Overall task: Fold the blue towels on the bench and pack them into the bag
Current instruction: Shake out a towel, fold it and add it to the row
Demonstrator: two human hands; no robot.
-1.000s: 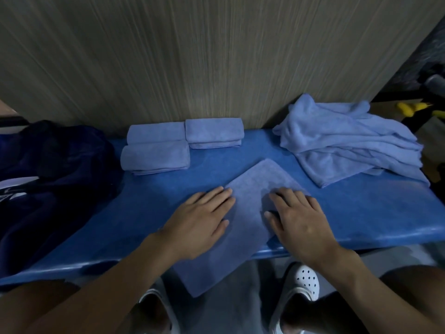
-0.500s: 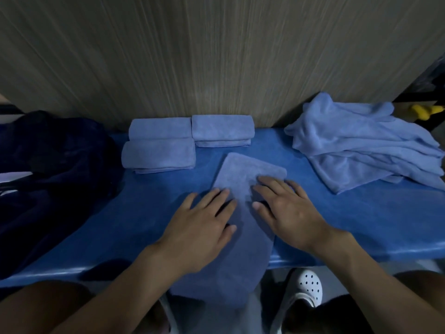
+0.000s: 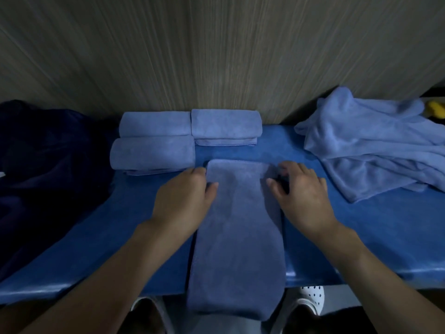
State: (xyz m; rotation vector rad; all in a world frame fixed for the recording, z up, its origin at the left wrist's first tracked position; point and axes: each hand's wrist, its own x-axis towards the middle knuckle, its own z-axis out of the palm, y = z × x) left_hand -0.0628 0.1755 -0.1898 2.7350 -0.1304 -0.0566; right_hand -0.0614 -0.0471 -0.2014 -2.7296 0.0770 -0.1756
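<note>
The towel (image 3: 237, 237), folded to a long strip, lies across the desk (image 3: 361, 237), overhanging its front. The left hand (image 3: 185, 198) and right hand (image 3: 304, 194) each grip a far corner. Three folded towels (image 3: 154, 153) sit behind it. The pile (image 3: 373, 150) is not yet folded, and packing seems unstarted.

Soft matt blue cloth with a short fuzzy nap on the long towel (image 3: 236, 237); the same plush cloth on three folded towels (image 3: 154, 153) and a loose towel pile (image 3: 375, 150). The bench (image 3: 385, 220) is smooth blue padding, its front edge glossy with highlights. Behind it, a matt wall (image 3: 216, 56) with fine wood grain. Dark navy matt cloth bag (image 3: 48, 165). White perforated plastic-looking shoes (image 3: 310, 295)
</note>
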